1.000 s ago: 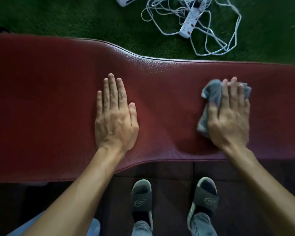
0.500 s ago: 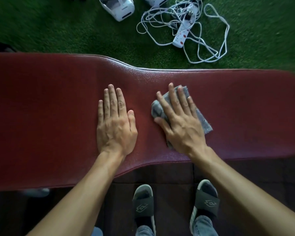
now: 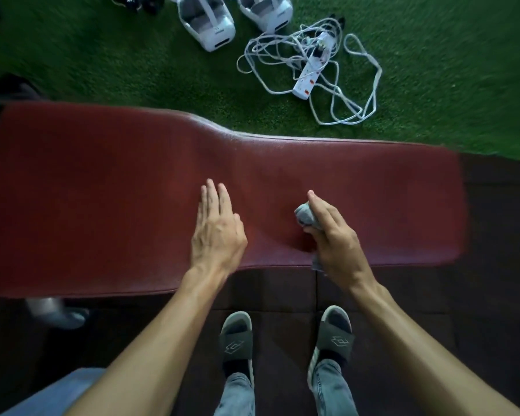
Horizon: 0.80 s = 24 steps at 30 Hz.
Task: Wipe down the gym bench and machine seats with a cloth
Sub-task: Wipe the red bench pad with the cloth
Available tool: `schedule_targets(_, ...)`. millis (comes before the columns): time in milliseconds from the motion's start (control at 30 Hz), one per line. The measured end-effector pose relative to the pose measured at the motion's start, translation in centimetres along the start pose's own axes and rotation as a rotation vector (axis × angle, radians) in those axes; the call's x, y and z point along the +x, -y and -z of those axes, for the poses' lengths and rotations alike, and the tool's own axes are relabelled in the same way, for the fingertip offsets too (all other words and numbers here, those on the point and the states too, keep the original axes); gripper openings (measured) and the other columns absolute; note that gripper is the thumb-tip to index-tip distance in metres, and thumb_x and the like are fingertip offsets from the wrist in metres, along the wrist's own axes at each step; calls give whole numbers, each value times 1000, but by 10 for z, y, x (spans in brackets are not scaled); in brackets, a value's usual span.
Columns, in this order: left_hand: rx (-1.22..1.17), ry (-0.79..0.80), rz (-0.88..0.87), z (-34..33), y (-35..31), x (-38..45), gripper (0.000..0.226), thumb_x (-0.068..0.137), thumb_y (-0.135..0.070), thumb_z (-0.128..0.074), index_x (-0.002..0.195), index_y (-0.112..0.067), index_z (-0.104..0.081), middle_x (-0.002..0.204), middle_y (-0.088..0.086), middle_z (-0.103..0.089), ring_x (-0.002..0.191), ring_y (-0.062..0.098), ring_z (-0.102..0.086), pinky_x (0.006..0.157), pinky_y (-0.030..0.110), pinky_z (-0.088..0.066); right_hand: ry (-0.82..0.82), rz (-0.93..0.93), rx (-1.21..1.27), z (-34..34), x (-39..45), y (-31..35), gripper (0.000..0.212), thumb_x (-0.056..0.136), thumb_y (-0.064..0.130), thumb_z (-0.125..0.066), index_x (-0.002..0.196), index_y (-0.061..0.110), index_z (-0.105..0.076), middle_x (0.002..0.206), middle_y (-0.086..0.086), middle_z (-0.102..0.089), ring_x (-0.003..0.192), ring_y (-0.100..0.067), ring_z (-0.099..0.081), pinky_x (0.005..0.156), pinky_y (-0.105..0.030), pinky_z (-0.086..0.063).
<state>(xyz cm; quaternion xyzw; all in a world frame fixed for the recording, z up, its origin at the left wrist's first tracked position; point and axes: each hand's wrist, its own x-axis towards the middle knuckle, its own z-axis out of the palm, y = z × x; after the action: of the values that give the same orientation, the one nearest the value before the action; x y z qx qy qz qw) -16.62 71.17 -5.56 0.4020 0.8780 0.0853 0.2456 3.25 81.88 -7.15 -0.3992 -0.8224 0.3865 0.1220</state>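
Standing over red padded bench (image 3: 102,190) on dark floor tiles (image 3: 282,298), green turf (image 3: 102,70) lying beyond. Pressing left hand (image 3: 216,235), fingers together, onto padding; bunching grey cloth (image 3: 305,216) in right hand (image 3: 332,238), fingers curled.

The tabletop (image 3: 102,190) is stretching across mid-frame, with the left hand (image 3: 215,232) lying left of the right hand (image 3: 332,232) holding the cloth (image 3: 305,216). A power strip (image 3: 308,78) is lying behind it at upper centre.

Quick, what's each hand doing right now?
Left hand: open, fingers straight, resting flat on the red bench, holding nothing.
Right hand: closed around the bunched grey cloth, over the bench.
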Motion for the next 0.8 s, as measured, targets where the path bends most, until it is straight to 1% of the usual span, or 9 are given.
schedule_targets(100,-16,175,-138,49,-41,-25,68,105,-23,-45,164,-9,-15,171,11,-23,155,25,-28,122,38,-29,-51,-70,81,39,-12,40,65,95,2,-63,154,13,-40,137,6,-51,123,7,-45,100,3,-27)
schedule_targets(133,12,212,-182,69,-57,-30,67,105,-26,-46,164,-12,-18,167,8,-31,149,27,-39,115,42,-38,-62,-86,95,56,-19,53,63,95,2,-64,153,10,-40,134,6,-52,120,8,-45,100,2,-28)
schedule_targets(200,91,246,-263,109,-94,-38,60,105,-31,-45,160,-14,-30,156,7,-45,137,32,-51,104,47,-47,-90,-125,110,97,-39,80,61,96,2,-63,153,7,-41,131,2,-54,118,8,-47,100,0,-30)
schedule_targets(300,177,290,-424,163,-159,-59,44,105,-35,-43,143,-16,-51,139,8,-56,128,33,-56,102,48,-49,-195,-211,108,168,-80,118,58,97,6,-62,152,6,-42,129,-4,-57,117,4,-50,100,-1,-31)
schedule_targets(433,267,420,-665,213,-255,-103,34,102,-33,-44,129,-22,-61,129,4,-62,122,31,-59,100,41,-50,-378,-330,102,255,-151,156,55,98,15,-62,150,9,-45,132,-9,-59,120,-5,-53,103,-5,-33)
schedule_targets(500,299,470,-794,227,-306,-133,32,99,-35,-43,120,-24,-64,124,3,-66,118,32,-62,97,44,-52,-485,-396,126,291,-193,172,55,98,15,-63,150,10,-46,132,-7,-59,120,-6,-53,106,-10,-37)
schedule_targets(600,291,534,-992,237,-381,-186,43,86,-47,-34,110,-30,-66,115,1,-71,110,31,-67,94,45,-54,-638,-492,142,333,-262,194,55,98,17,-63,150,11,-46,130,-1,-59,121,-6,-54,107,-13,-38)
schedule_targets(700,293,607,-1143,232,-451,-248,42,83,-53,-38,106,-35,-68,112,-3,-73,107,27,-69,94,45,-55,-839,-605,121,361,-333,210,55,99,25,-61,150,9,-46,133,-6,-61,123,-14,-58,106,-18,-41)
schedule_targets(800,301,673,-1271,214,-511,-312,34,81,-54,-40,99,-42,-65,101,-11,-73,97,21,-70,91,45,-57,-1020,-715,120,380,-401,218,53,100,26,-60,149,9,-47,126,-9,-62,114,-18,-62,98,-20,-44)
